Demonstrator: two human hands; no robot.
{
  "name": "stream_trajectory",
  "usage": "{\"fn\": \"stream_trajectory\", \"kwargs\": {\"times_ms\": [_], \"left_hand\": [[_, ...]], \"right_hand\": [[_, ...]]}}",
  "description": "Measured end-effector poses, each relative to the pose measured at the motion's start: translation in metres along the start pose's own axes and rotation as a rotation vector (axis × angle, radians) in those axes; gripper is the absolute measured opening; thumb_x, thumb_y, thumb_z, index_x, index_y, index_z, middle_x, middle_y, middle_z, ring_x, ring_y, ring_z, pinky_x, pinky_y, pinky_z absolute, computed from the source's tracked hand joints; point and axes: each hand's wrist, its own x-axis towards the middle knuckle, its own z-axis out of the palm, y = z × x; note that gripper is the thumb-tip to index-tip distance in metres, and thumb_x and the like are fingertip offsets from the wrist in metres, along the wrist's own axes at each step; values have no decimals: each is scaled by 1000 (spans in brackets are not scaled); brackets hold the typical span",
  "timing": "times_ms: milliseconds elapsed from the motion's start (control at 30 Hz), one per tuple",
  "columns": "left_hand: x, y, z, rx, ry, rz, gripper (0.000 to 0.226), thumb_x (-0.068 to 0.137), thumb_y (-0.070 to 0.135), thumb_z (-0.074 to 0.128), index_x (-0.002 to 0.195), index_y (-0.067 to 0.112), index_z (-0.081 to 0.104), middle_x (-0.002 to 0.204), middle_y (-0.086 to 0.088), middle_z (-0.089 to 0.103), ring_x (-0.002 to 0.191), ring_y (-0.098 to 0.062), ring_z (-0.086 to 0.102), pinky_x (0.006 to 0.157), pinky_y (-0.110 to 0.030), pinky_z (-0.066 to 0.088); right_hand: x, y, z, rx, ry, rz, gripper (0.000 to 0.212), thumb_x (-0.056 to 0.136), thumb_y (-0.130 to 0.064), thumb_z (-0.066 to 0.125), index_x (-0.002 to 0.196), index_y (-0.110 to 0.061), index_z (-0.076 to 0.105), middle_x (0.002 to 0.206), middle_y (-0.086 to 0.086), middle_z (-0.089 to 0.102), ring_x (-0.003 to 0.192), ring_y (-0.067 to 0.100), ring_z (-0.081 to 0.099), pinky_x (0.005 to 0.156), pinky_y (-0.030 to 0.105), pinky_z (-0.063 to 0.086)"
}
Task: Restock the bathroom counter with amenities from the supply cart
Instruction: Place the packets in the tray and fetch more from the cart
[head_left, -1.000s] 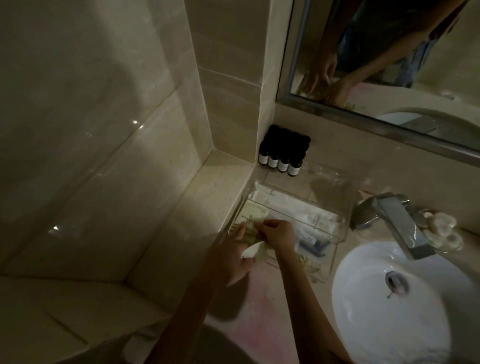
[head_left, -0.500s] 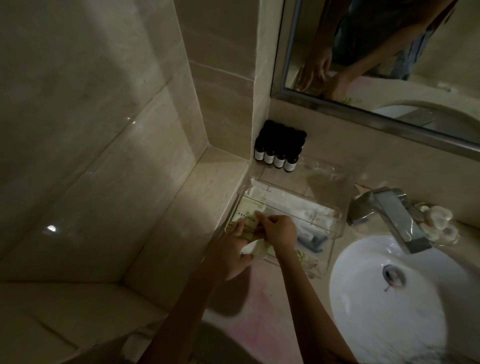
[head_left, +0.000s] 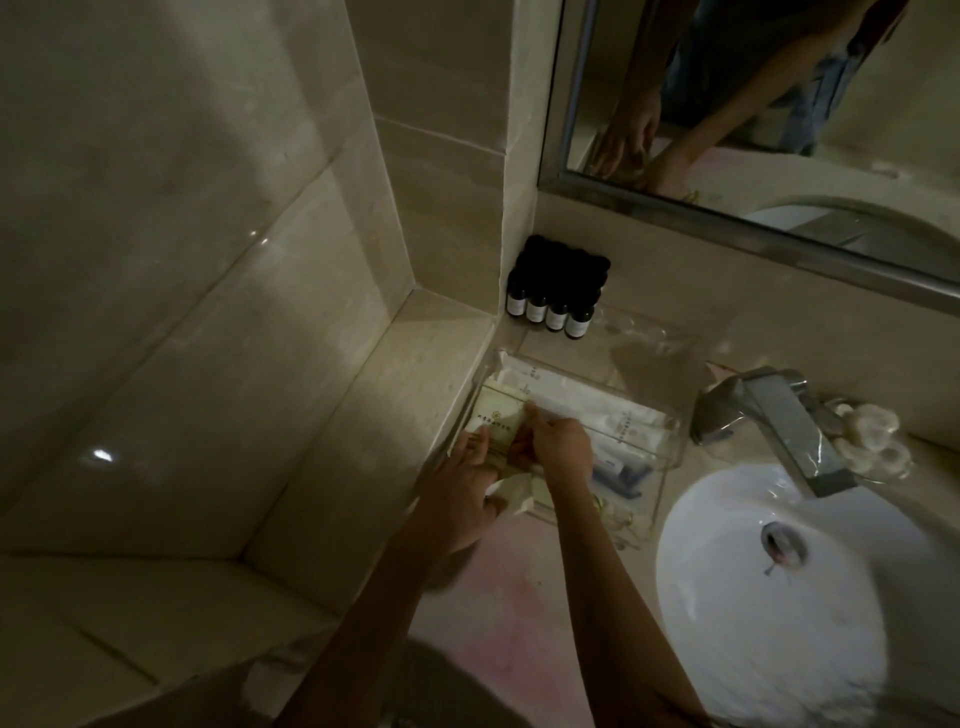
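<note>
one cream packet (head_left: 496, 422), long axis toward back wall (head_left: 654, 280)

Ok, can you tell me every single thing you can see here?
mirror: one, silver-framed, top right
sink: one, white, bottom right
tap: one, silver, behind sink
round bits: few, white, beside tap
small bottles: four in front, more behind; dark, white labels; corner under mirror
clear tray: one, see-through, left of sink
cream packets: a few, cream, tray's left end
white sachets: several, white, in tray
left hand: one, holding cream packets
right hand: one, fingers pinching cream packets
</note>
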Motion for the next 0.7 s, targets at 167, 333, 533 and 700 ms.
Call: {"fn": "stream_trajectory", "kwargs": {"times_ms": [167, 333, 533, 700], "left_hand": [[0, 0, 0, -15, -35, -10, 39, 94, 41, 51, 126, 20, 57, 161, 0, -8, 149, -22, -4, 117, -32, 6], [0, 0, -3, -6, -40, 2, 38, 94, 39, 51, 125, 17, 58, 161, 0, -8, 148, -21, -4, 115, -29, 7], [3, 2, -8, -29, -86, -7, 35, 94, 35, 52, 123, 15, 58, 161, 0, -6, 148, -21, -4, 116, -32, 9], [3, 1, -15, -53, -77, 13, 46, 94, 35, 54, 137, 19, 51, 161, 0, 3, 148, -18, 3, 119, -35, 8]], "right_hand": [[1, 14, 0, 48, -96, -88, 35, 88, -45, 64, 60, -24, 68, 68, 1, 73, 67, 18, 71, 75, 41, 59], [-6, 20, -2, -11, -104, -163, 14, 83, -35, 73, 75, -23, 72, 69, -3, 72, 69, 14, 70, 74, 36, 60], [-9, 13, -4, -60, -102, -148, 19, 82, -36, 74, 69, -23, 70, 62, -6, 68, 66, 11, 68, 73, 33, 58], [-9, 12, -5, -56, -109, -159, 18, 81, -36, 74, 72, -20, 72, 73, 2, 73, 69, 15, 70, 74, 35, 59]]}}
